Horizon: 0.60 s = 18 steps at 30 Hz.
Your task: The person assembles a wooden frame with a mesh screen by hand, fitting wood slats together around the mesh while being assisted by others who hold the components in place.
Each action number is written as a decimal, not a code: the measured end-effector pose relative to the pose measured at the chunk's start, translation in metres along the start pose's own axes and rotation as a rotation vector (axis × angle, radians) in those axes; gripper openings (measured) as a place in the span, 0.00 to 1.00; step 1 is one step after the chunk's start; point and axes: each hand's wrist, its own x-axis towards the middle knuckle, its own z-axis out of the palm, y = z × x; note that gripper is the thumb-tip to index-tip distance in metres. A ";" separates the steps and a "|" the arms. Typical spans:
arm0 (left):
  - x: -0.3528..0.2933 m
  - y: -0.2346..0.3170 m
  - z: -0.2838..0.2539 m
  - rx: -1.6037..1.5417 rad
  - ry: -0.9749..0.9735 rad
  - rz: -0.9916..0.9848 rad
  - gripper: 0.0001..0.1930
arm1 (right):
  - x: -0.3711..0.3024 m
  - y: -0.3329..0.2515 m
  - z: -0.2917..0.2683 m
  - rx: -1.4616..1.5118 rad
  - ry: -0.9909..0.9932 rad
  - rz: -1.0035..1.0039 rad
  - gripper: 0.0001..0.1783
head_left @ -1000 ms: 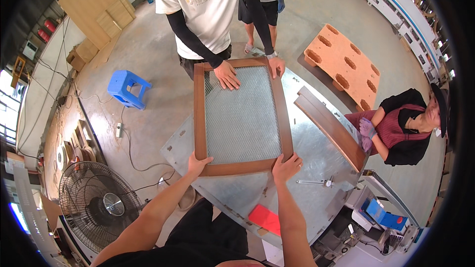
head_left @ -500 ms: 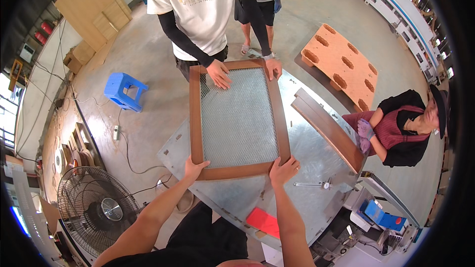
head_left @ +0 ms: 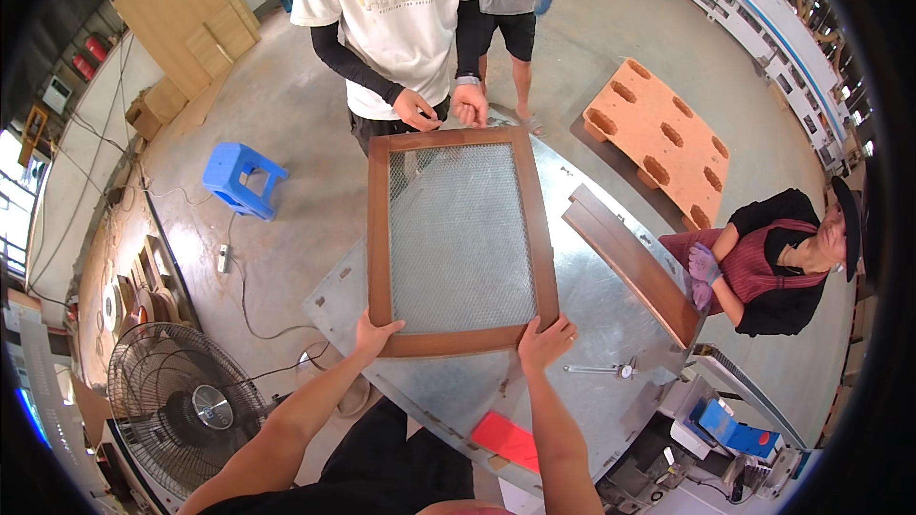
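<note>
A brown rectangular frame (head_left: 379,229) with diamond-patterned metal mesh (head_left: 463,238) across its middle lies over a shiny metal table (head_left: 596,305). At its near left corner my left hand (head_left: 376,335) is closed, thumb on top of the edge. My right hand (head_left: 545,343) grips the near right corner the same way, a ring on one finger. Beyond the far edge, a co-worker in a white T-shirt (head_left: 410,0) holds both hands (head_left: 441,109) close to each other, off the frame.
Right of the frame lie a brown length of moulding (head_left: 634,272) and a dial caliper (head_left: 603,369). A red flat piece (head_left: 508,439) rests near my right forearm. Around stand a fan (head_left: 186,405), a blue stool (head_left: 240,179), a pallet (head_left: 658,138) and a person with crossed arms (head_left: 754,262).
The co-worker's hands have lifted off the mesh and far right corner and come together beyond the far edge. My hands keep their grip on the frame. The person behind has shifted.
</note>
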 end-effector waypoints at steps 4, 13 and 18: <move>-0.001 -0.002 0.002 0.011 0.005 -0.029 0.31 | 0.000 0.003 0.001 -0.015 -0.011 0.011 0.30; -0.002 -0.004 -0.007 0.016 0.021 -0.038 0.32 | -0.005 -0.003 0.004 -0.022 -0.030 0.002 0.30; 0.007 0.001 -0.014 0.099 0.080 -0.016 0.32 | -0.007 -0.011 0.009 0.019 -0.015 0.009 0.30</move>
